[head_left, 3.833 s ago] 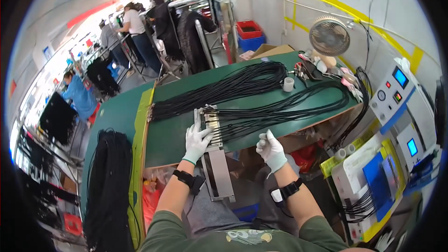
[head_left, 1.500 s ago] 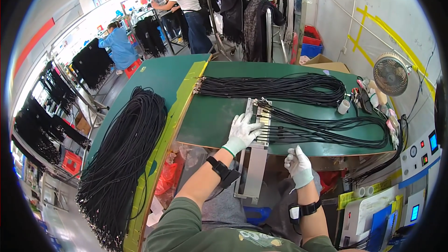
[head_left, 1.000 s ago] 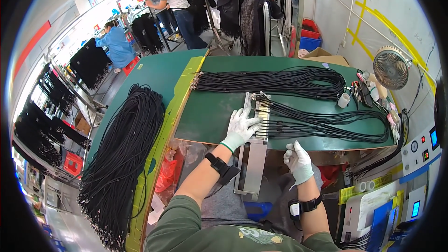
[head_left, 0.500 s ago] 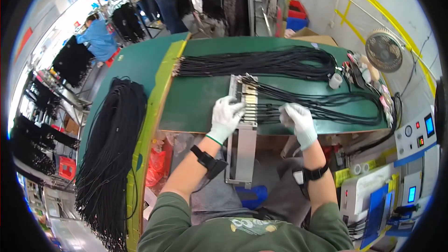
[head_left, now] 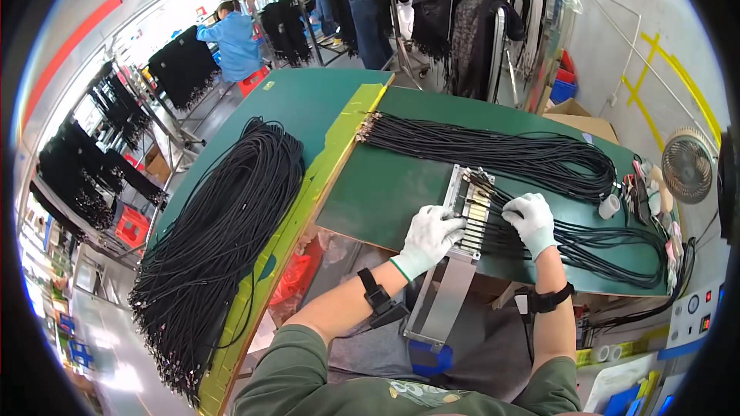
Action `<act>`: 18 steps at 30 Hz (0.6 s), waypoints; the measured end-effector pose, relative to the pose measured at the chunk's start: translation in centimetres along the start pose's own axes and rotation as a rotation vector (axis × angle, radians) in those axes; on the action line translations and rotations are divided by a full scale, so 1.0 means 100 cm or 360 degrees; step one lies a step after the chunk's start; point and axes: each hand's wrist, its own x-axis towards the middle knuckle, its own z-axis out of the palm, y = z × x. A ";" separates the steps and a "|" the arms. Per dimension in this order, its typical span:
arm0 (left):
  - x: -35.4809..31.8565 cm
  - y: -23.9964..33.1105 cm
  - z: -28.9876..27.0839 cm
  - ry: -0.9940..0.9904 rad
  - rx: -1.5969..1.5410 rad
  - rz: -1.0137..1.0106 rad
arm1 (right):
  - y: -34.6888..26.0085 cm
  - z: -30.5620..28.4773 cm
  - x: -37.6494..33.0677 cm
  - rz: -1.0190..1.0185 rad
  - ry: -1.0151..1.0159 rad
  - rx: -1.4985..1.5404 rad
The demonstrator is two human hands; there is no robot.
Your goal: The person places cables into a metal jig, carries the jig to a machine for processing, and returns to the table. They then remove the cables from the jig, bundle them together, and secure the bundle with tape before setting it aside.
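Observation:
A metal clamping fixture [head_left: 447, 300] with a row of slots lies across the green table's front edge. Black cables [head_left: 617, 240] run from its slots toward the right in a loop. My left hand [head_left: 433, 237], in a white glove, rests at the left side of the slots, its fingers closed at the cable ends; what they pinch is hidden. Just right of the fixture, my gloved right hand [head_left: 532, 220] bends its fingers in a pinch over the black cables. Several cable ends sit in the slots between both hands.
A long bundle of black cables [head_left: 493, 142] lies across the back of the green table [head_left: 385, 200]. Another big bundle [head_left: 223, 239] hangs at left beside a yellow-taped edge [head_left: 339, 142]. A white tape roll [head_left: 609, 206] and a fan [head_left: 687, 167] stand at right. Other people work behind.
The view has turned left, so the scene appears shifted right and tilted. My right hand has moved up along the cables, nearer the fixture's upper slots. My left hand stays at the fixture.

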 end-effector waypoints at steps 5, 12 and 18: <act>0.001 0.001 -0.008 -0.0094 -0.0083 0.0073 | 0.000 0.012 0.013 -0.0029 -0.0253 -0.0266; -0.005 0.000 -0.013 -0.0142 -0.0091 0.0050 | 0.004 0.022 0.016 0.0016 -0.0213 -0.0260; -0.009 0.002 -0.017 -0.0149 -0.0119 0.0078 | 0.007 0.025 0.012 -0.0005 -0.0178 -0.0180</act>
